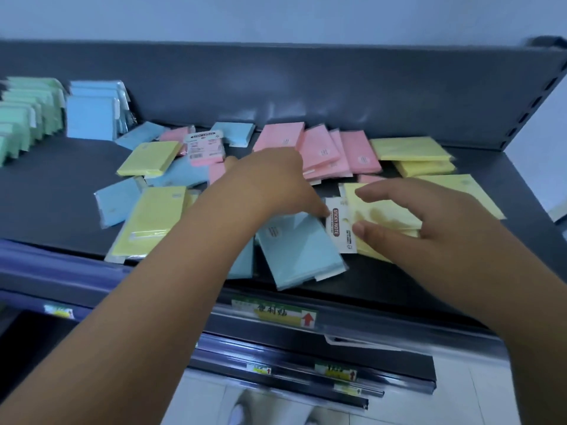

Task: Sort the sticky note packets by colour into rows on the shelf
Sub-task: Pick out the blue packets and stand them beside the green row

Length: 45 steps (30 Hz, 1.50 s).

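Right hand [438,228]: your fingers [395,191] pinch the yellow packet [386,214] — probably to sort it.
Left hand [273,179]: over the blue packet [300,240]; finger state — cannot tell.

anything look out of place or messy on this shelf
Yes. Only the green row and blue row at back left stand sorted. The other packets lie flat in a mixed, overlapping heap, one pink packet printed side up, and a blue packet reaches the shelf front edge.

Head view looks forward and steeply down, close over the shelf [383,283].
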Each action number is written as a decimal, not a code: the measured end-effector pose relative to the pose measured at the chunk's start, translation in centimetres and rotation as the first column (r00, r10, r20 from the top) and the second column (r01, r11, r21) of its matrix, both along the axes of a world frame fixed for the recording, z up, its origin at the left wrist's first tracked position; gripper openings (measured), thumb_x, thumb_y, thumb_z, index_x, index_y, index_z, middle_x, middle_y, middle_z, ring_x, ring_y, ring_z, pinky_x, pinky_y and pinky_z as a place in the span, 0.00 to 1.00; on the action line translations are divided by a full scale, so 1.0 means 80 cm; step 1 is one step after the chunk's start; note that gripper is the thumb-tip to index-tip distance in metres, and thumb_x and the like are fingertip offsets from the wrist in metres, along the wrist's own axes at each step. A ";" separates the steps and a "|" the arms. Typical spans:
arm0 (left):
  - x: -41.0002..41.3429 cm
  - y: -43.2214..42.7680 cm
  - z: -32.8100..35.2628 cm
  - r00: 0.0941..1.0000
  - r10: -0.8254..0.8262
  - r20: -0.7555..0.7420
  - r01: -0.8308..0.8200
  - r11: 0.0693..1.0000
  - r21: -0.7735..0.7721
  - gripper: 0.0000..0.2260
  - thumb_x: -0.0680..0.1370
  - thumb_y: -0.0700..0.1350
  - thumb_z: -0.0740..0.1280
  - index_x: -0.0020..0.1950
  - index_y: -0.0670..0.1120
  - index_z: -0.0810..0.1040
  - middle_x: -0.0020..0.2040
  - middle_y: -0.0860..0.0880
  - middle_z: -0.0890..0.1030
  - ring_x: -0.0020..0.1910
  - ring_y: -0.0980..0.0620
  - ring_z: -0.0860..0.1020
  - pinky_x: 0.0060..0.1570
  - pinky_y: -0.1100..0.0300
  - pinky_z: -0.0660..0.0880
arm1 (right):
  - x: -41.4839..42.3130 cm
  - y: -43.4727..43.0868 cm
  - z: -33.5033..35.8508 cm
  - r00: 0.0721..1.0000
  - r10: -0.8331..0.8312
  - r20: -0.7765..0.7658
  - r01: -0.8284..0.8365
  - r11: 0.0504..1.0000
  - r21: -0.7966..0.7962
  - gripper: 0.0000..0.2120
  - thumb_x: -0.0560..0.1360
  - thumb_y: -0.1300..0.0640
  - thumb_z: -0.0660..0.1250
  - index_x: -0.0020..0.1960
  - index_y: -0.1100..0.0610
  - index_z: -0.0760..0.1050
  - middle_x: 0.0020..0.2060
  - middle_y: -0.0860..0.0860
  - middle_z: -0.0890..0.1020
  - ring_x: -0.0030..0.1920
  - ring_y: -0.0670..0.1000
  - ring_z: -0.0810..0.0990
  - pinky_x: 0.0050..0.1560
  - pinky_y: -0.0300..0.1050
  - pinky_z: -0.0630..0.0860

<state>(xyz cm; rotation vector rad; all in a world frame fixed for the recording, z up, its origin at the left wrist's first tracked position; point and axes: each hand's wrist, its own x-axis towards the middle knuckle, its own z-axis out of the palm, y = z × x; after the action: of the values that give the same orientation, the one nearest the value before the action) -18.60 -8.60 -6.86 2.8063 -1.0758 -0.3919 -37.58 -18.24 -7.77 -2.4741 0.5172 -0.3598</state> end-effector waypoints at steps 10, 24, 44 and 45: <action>0.018 0.008 0.002 0.988 0.002 -0.153 -0.010 0.998 -0.055 0.24 0.67 0.63 0.78 0.36 0.47 0.69 0.34 0.50 0.72 0.31 0.51 0.70 0.30 0.58 0.64 | 0.019 0.055 -0.003 0.971 0.104 -0.217 -0.139 0.979 -0.151 0.45 0.55 0.23 0.66 0.69 0.38 0.70 0.60 0.36 0.73 0.60 0.40 0.67 0.54 0.34 0.65; 0.056 0.050 0.012 0.995 -0.056 -0.084 0.013 0.895 -0.446 0.18 0.75 0.61 0.72 0.42 0.45 0.80 0.37 0.52 0.79 0.35 0.54 0.76 0.37 0.58 0.73 | 0.042 0.066 -0.008 0.975 0.075 -0.209 -0.108 0.983 -0.151 0.52 0.59 0.26 0.72 0.78 0.37 0.56 0.65 0.31 0.61 0.65 0.35 0.57 0.59 0.35 0.57; 0.171 0.159 -0.016 0.980 -0.014 0.199 -0.005 0.995 0.097 0.45 0.62 0.80 0.63 0.71 0.56 0.72 0.71 0.55 0.67 0.71 0.47 0.64 0.65 0.40 0.68 | 0.087 0.047 -0.006 0.982 -0.081 0.168 0.123 0.958 -0.258 0.29 0.73 0.45 0.65 0.72 0.53 0.74 0.70 0.50 0.75 0.75 0.51 0.65 0.69 0.31 0.51; 0.172 0.152 -0.016 0.978 -0.018 0.207 -0.008 0.993 0.120 0.45 0.62 0.81 0.62 0.71 0.54 0.73 0.71 0.54 0.67 0.70 0.45 0.65 0.64 0.40 0.69 | 0.090 0.049 -0.004 0.982 -0.078 0.175 0.122 0.958 -0.260 0.29 0.73 0.45 0.65 0.72 0.53 0.74 0.70 0.49 0.75 0.75 0.50 0.64 0.69 0.28 0.50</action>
<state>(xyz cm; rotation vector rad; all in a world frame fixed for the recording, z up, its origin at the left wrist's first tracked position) -4.84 3.60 -8.17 3.0067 -1.1340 -0.1712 -30.36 -14.32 -8.10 -2.6532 0.5579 -0.7099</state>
